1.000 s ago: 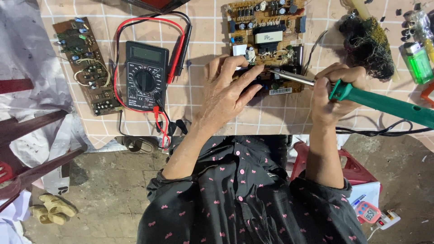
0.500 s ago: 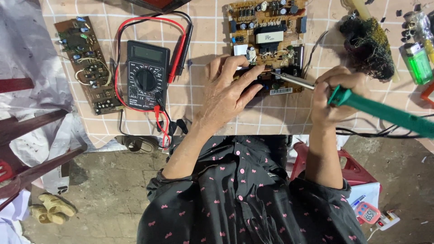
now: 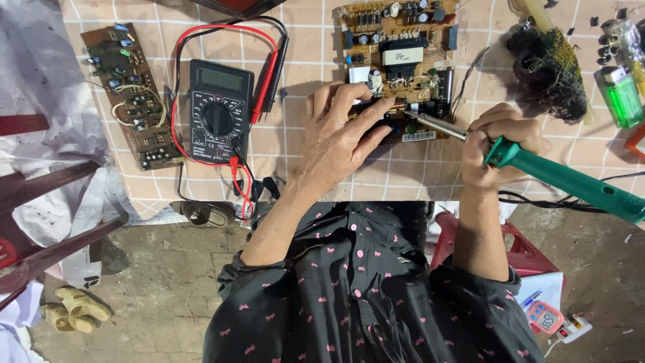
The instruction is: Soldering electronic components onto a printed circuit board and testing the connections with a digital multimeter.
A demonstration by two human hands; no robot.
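Gripping a green-handled soldering iron, the right hand is closed around it and its metal tip touches the near edge of the brown circuit board. The left hand lies flat and open, fingers pressing on that edge. Left of the board, on the checked tabletop, lies a black multimeter.

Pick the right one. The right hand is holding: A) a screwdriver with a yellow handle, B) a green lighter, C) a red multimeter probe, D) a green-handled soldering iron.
D: the right hand grips the green-handled soldering iron, its metal tip reaching to the circuit board beside the left hand, while the green lighter lies apart on the table.
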